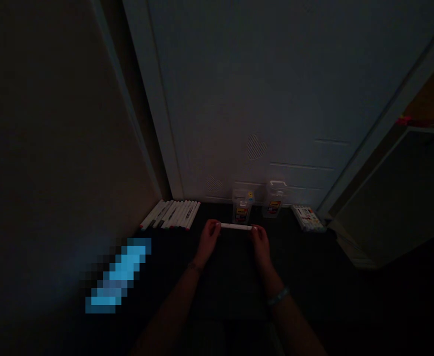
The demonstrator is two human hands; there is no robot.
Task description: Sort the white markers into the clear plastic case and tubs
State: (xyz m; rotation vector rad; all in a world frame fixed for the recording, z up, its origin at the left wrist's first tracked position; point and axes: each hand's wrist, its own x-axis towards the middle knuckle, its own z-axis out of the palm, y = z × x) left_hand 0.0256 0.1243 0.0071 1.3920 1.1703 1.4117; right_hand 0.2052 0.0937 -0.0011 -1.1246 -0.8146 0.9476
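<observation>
A white marker (236,226) is held level between my two hands, above the dark tabletop (224,277). My left hand (210,233) pinches its left end, and the fingers of my right hand (260,240) close on its right end. Just behind the marker stands a clear plastic case (241,207) with a red and yellow label. A second clear case (274,200), with a white handle on top, is to its right and a little farther back.
Several white markers (172,215) lie in a row at the back left. At the back right lies a flat pack (308,218), apparently of pens. A pale panel (217,99) with heart patterns rises behind the table. A bright blurred patch (122,277) glows at left. The room is dim.
</observation>
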